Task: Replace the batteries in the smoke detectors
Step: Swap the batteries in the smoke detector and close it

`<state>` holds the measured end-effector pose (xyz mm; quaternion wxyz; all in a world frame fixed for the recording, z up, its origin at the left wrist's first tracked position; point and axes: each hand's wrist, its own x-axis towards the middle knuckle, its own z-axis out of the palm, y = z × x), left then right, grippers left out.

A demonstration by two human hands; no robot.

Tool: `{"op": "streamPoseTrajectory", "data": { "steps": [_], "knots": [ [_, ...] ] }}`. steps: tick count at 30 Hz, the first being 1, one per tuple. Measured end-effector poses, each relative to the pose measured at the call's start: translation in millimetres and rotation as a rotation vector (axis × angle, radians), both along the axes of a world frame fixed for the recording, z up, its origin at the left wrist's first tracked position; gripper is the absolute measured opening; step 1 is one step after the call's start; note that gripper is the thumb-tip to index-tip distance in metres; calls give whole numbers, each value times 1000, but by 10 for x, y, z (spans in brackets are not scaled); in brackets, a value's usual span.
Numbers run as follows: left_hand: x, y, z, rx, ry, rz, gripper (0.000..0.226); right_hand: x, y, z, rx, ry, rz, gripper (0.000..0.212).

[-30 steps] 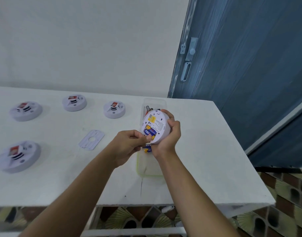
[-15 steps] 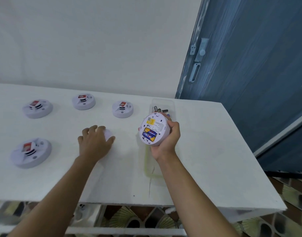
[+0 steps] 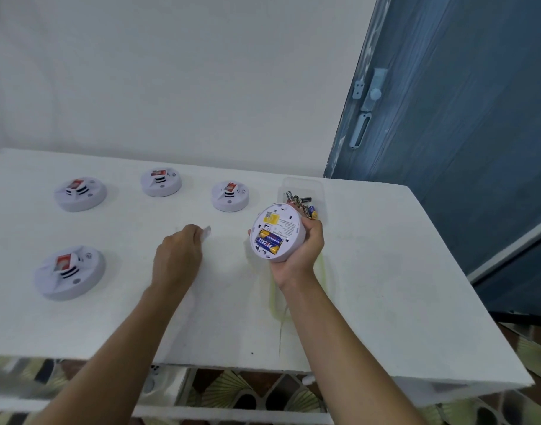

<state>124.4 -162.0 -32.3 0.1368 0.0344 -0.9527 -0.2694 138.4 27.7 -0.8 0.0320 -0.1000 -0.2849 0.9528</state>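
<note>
Now, from the head camera looking down, I see two bare forearms reaching over a white table (image 3: 385, 271). The right hand (image 3: 303, 250) is curled round the rim of a round white smoke detector (image 3: 281, 222), holding it off the table with its back turned toward me. Its battery bay is uncovered, and two blue-and-yellow batteries (image 3: 269, 240) sit side by side inside.

The left hand (image 3: 177, 259) is knuckles-up low over the table, left of the held detector and apart from it. Its fingers bend over a small pale piece (image 3: 207, 230) that shows just past the fingertips. The piece is blurred, so I cannot tell whether the hand grips it or only touches it.

Behind the held detector stands a clear plastic tub (image 3: 319, 191) with loose batteries (image 3: 299, 201) at its far end. A far row of three detectors (image 3: 161, 181) and one nearer detector (image 3: 69, 271) lie face-up to the left.

With cells seated in the bay, I judge the step in hand to be closing this unit up — fetching its back cover, if that is what the pale piece is. The next move calls for a firm pinch on the piece and a carry across to the detector. It must then line up squarely with the back before being pressed or twisted home — the right hand holding steady throughout.
</note>
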Motion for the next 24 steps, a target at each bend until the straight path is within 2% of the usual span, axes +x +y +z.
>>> {"op": "streamPoseTrajectory", "data": {
  "steps": [3, 7, 9, 12, 15, 16, 19, 22, 24],
  "knots": [
    [46, 68, 131, 146, 104, -33, 18, -8, -14, -2, 5, -9, -6, 50],
    [187, 324, 437, 375, 172, -53, 29, -7, 2, -2, 6, -6, -24, 46],
    [231, 427, 547, 456, 146, -98, 27, -5, 3, 2, 3, -9, -28, 46],
    [302, 562, 687, 584, 23, -227, 44, 13, 4, 23, 26, -17, -37, 42],
    [353, 713, 734, 636, -35, -354, 18, 43, 30, 60, 47, -20, -42, 36],
    [352, 753, 722, 631, -63, -373, 21, 47, 35, 72, 55, -18, -38, 37],
    [358, 864, 671, 619, -79, -373, 50, 75, 39, 118, 77, -7, -40, 45],
    [396, 983, 655, 644, 32, -273, 69, 85, 50, 143, 95, 24, -31, 48],
    [422, 1046, 649, 608, 74, -162, 73, 87, 57, 153, 93, 48, -37, 44]
  ]
}}
